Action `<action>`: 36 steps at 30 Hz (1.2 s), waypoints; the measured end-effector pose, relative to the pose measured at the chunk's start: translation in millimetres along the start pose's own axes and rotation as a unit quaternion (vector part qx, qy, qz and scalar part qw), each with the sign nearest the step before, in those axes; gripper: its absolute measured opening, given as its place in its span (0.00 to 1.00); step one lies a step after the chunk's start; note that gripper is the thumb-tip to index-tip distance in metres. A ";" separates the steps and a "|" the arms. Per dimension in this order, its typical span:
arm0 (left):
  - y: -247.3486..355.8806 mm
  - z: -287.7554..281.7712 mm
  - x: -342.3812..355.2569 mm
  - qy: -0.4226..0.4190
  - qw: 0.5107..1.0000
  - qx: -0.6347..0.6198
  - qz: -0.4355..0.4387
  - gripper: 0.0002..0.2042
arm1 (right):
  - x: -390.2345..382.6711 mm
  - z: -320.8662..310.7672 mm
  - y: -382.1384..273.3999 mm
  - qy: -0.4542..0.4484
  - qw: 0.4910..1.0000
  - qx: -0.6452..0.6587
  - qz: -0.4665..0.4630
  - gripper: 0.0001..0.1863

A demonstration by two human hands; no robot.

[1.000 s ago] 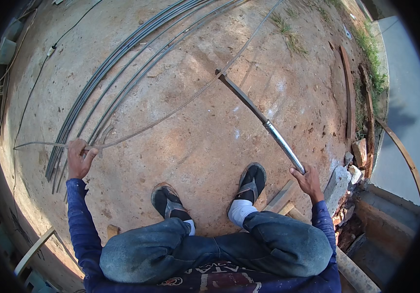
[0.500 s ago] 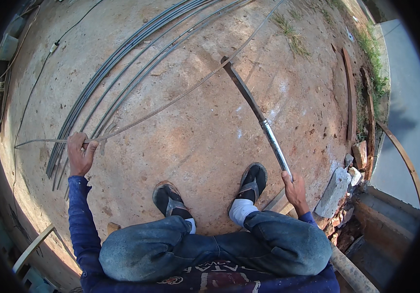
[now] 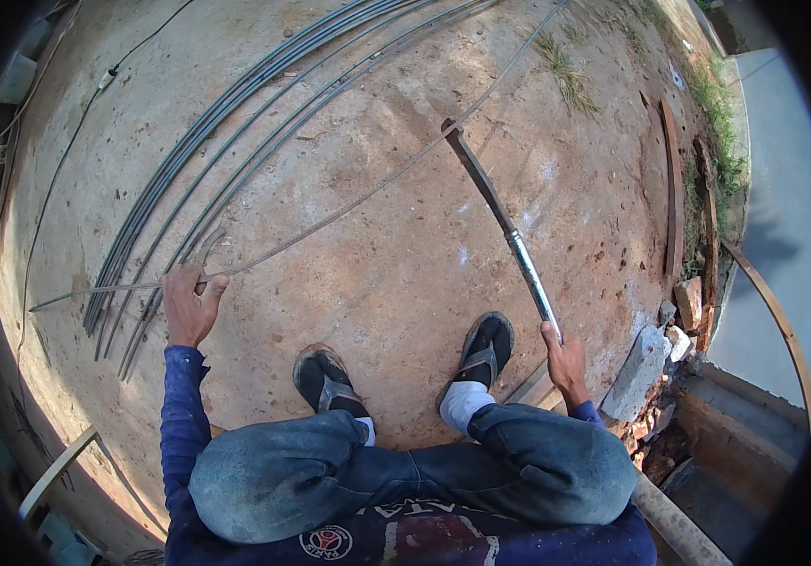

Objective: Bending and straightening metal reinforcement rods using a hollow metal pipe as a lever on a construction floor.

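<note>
Metal rod: over the dirt ground, its length slanting from near left to far right.
Left hand: nearer, curled round the rod near its left end.
Right hand: wrapped round the silver handle of a long bar.
Bar tip: seems to touch the rod.
Rod bundle: past the left hand.

grass tuft | reddish plank | concrete chunk | cable connector
</note>
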State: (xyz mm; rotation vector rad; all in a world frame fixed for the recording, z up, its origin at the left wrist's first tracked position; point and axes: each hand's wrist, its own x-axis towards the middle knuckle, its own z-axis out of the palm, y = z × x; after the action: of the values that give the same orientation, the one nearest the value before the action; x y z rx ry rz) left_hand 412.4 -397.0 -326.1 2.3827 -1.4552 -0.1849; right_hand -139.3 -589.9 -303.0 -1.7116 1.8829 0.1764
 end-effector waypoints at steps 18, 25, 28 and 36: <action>-21.0 19.5 -16.9 -0.022 0.999 -0.021 -0.040 0.30 | 24.1 27.2 -6.7 -0.052 0.998 -0.024 -0.001 0.40; -3.3 26.0 -47.7 -0.076 0.994 -0.062 -0.048 0.30 | 54.0 -54.5 33.8 0.010 0.984 -0.148 -0.096 0.34; 3.4 23.8 -51.8 -0.061 0.997 -0.043 -0.030 0.29 | 49.7 -49.4 55.0 0.012 0.979 -0.154 -0.135 0.31; 24.9 -18.4 -35.8 -0.041 0.996 -0.076 -0.021 0.29 | 59.0 -45.7 44.0 0.012 0.980 -0.129 -0.149 0.32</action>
State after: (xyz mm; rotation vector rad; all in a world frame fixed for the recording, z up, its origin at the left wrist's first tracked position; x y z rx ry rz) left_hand 380.1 -371.8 -302.5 2.3073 -1.3741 -0.3939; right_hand -196.2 -655.1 -307.1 -2.1554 1.6515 0.2919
